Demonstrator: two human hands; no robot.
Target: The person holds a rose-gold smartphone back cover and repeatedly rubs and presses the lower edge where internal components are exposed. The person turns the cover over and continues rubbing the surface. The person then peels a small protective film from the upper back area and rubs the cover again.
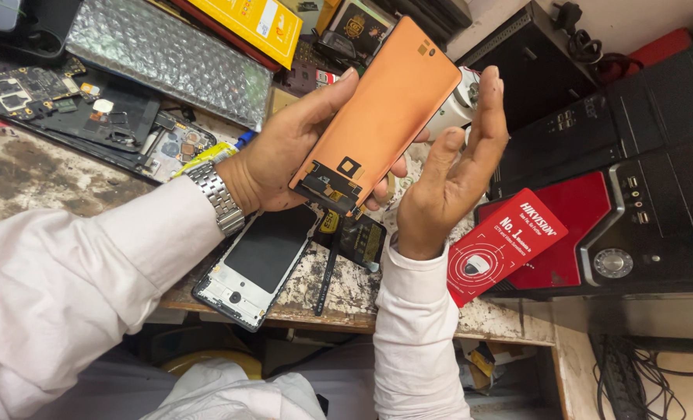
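Orange rectangular phone screen panel point(381, 109), its copper-coloured back turned up and a black flex connector at its lower end, is held tilted above the bench, between the two hands. Largest around it is the worn, stained wooden workbench point(27, 175), with a black desktop computer case point(657, 202) lying at its right end. A sheet of silvery bubble wrap point(167, 54) lies at the far side, beside a yellow flat box point(253, 23). A red card with a white camera picture point(502, 243) leans against the case. Below the panel lies a stripped phone frame with a black battery plate point(257, 260), near the bench edge, and a green circuit board point(27, 87) sits far left. The left hand point(284, 155), a steel watch at its wrist, grips the panel from underneath, thumb along one long edge and fingers wrapped round the other. The right hand point(451, 179) is open, fingers spread, fingertips just beside the panel's right edge; whether they touch it I cannot tell.
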